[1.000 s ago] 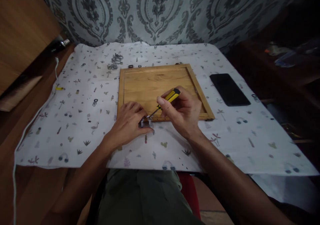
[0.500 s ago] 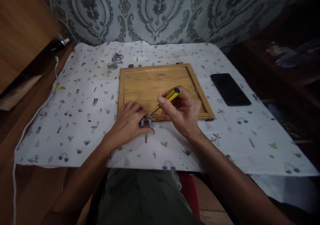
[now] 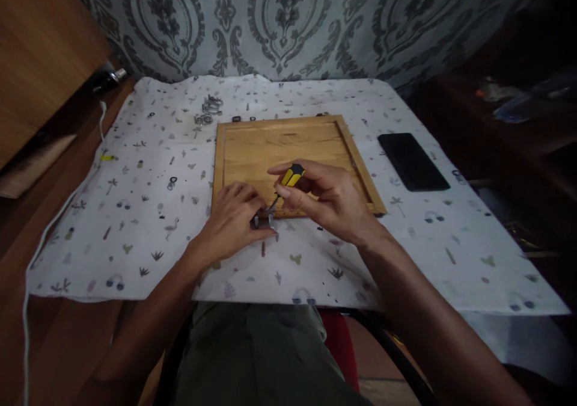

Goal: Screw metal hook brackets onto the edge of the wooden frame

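A wooden framed panel (image 3: pixel 279 147) lies flat on the cloth-covered table. At its near edge my left hand (image 3: pixel 234 216) is closed around a small silvery metal fitting (image 3: pixel 269 220), pressing it against the wood; the fingers hide part of it. My right hand (image 3: pixel 331 195) grips a yellow and black screwdriver (image 3: pixel 292 177) between thumb and fingers. The screwdriver is tilted, its shaft pointing down to the left, and its tip reaches the fitting. Whether it sits in a screw is too small to tell.
Several loose metal fittings (image 3: pixel 210 108) lie behind the panel at the left. A black phone (image 3: pixel 413 161) rests to the right. A white cable (image 3: pixel 56 219) runs along the table's left edge. A patterned curtain (image 3: pixel 288 21) hangs behind the table.
My right hand has shifted slightly left, and the screwdriver's handle now stands steeper, with the fingers more stretched out around it. My left hand and the panel have stayed in place.
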The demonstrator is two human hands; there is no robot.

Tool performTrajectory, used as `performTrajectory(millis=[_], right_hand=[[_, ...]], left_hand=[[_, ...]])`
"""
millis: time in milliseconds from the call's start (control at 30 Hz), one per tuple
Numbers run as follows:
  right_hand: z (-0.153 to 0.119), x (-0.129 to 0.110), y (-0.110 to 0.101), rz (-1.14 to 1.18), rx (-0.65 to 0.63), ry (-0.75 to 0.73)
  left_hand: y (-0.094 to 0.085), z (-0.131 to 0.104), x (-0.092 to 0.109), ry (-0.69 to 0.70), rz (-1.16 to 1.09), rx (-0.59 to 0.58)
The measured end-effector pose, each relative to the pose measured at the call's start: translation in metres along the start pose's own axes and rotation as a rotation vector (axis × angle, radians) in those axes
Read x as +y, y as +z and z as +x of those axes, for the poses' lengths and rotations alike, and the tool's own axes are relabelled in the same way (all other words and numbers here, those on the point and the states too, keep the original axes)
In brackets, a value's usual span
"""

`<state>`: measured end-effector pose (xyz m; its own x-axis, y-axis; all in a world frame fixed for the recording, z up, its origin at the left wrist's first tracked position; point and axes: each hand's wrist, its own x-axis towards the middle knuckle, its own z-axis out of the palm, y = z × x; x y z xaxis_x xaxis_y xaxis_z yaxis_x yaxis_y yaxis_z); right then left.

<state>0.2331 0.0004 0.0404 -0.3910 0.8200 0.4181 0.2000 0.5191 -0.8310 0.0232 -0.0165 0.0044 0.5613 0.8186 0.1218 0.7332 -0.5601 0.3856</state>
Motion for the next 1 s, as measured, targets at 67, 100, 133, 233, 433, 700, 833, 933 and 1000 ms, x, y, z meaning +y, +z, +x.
performTrajectory(millis=[67, 100, 133, 233, 433, 700, 833, 933, 1000], right_hand=[[-0.001, 0.002, -0.002, 0.033, -0.011, 0.002], [-0.001, 0.004, -0.001, 0.048, -0.005, 0.001], [-0.002, 0.006, 0.0, 0.057, 0.009, 0.001], [-0.004, 0.01, 0.005, 0.017, 0.097, -0.01], [-0.007, 0.012, 0.015, -0.108, 0.221, -0.007], [-0.01, 0.016, 0.023, -0.148, 0.284, 0.006], [-0.01, 0.015, 0.022, -0.159, 0.286, 0.01], [-0.01, 0.006, 0.019, -0.162, 0.261, -0.033], [-0.01, -0.003, 0.017, -0.126, 0.331, -0.083]], left_hand=[[0.001, 0.0, -0.001, 0.001, -0.003, 0.006], [0.001, 0.0, -0.001, -0.001, -0.004, 0.009], [0.002, 0.0, -0.001, -0.003, -0.004, 0.011], [0.002, 0.0, -0.001, -0.009, 0.001, 0.005], [0.002, 0.0, 0.0, -0.013, 0.018, 0.004], [0.003, 0.001, 0.001, -0.015, 0.028, 0.003], [0.003, 0.001, 0.001, -0.012, 0.022, 0.006], [0.003, 0.001, 0.0, -0.006, 0.005, 0.003], [0.003, 0.001, -0.001, -0.005, 0.004, 0.009]])
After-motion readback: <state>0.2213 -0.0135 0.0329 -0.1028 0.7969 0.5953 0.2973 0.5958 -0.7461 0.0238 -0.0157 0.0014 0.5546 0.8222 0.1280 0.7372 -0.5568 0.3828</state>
